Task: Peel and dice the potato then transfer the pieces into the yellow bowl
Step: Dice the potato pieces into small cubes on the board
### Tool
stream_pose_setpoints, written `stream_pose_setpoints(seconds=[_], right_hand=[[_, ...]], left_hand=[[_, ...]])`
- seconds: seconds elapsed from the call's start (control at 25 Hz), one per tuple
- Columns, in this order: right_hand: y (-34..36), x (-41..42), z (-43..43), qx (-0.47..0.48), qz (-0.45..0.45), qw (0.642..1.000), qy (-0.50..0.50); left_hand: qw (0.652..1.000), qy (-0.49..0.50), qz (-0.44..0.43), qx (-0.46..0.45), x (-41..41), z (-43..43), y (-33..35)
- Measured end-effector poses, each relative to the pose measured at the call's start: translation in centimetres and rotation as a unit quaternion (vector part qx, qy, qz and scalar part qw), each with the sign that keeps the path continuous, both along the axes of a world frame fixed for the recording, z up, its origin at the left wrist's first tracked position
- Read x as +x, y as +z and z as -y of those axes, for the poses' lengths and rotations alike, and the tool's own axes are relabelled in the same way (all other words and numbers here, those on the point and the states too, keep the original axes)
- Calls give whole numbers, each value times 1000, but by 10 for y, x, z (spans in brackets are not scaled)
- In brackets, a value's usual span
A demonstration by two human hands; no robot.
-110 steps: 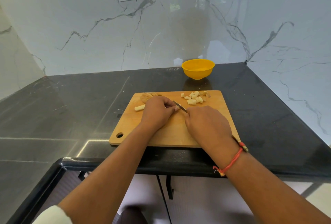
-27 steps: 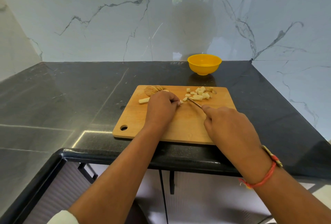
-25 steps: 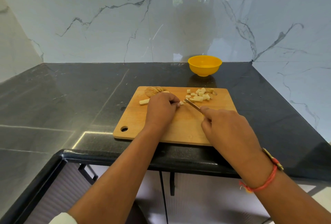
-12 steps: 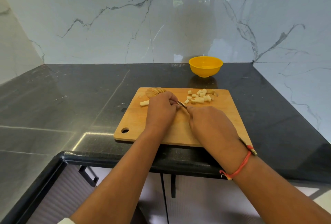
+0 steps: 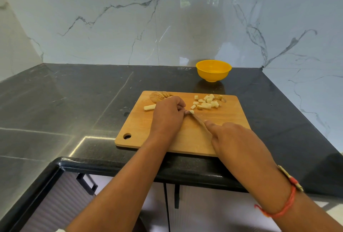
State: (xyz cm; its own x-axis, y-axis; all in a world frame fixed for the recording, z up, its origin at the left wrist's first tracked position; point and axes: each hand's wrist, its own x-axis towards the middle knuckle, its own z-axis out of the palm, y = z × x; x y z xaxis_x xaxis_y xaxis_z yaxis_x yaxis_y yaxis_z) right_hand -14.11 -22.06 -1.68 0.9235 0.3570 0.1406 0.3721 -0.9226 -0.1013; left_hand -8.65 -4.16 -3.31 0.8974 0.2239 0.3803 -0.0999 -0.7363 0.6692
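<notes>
A pale potato stick [image 5: 150, 107] is lying at 9 o'clock of the left hand [image 5: 168, 116], whose curled fingers are pinning a potato strip [image 5: 191, 112] to the wooden cutting board [image 5: 228, 120]. The right hand [image 5: 233, 140] is gripping a knife [image 5: 197, 119], forefinger lying along the blade, tip meeting the strip. Blocky diced pieces [image 5: 207, 102] are sitting at the left hand's 1 o'clock, thin brown peels [image 5: 159, 96] at 11. The glossy round yellow bowl [image 5: 213, 70] is standing on the dark counter [image 5: 74, 101], just beyond the board.

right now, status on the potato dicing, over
Left hand holding a potato strip, right hand on the knife, blade at the strip's tip. Diced pile and a spare strip on the board, bowl looks empty. Nothing blocking the bowl.
</notes>
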Motion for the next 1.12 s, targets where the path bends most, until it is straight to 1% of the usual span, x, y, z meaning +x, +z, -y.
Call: stream_pose_setpoints(seconds=[0.12,0.16,0.28,0.48,0.64,0.72,0.8,0.92,1.0,1.12], right_hand=[[6,-2,0,-1,-43,999,-2],[7,-3,0,-4,-45,999,-1],[8,-5,-2,7,-20,1000,-8],[10,4,-10,43,-3,999,-22],[6,17,-18,71,-10,997,-24],[7,20,-17,57,-13,998,-25],[6,19,-12,17,-20,999,-25],[2,9,-6,-20,21,999,-34],[1,7,-2,-15,29,999,-40],[3,5,3,17,24,999,-30]], left_hand=[[1000,0,2,4,0,1,0],[1000,-1,2,3,0,1,0],[1000,-8,-2,-7,0,0,0],[1000,-18,-13,-10,-1,-2,3],[999,-20,-27,-18,-1,-2,5],[999,-20,-26,-18,-1,-2,5],[1000,-16,-21,-15,-1,-1,4],[1000,-7,-16,-14,0,-1,3],[1000,-6,-16,-16,1,-2,2],[1000,-3,-21,-19,0,-2,2]])
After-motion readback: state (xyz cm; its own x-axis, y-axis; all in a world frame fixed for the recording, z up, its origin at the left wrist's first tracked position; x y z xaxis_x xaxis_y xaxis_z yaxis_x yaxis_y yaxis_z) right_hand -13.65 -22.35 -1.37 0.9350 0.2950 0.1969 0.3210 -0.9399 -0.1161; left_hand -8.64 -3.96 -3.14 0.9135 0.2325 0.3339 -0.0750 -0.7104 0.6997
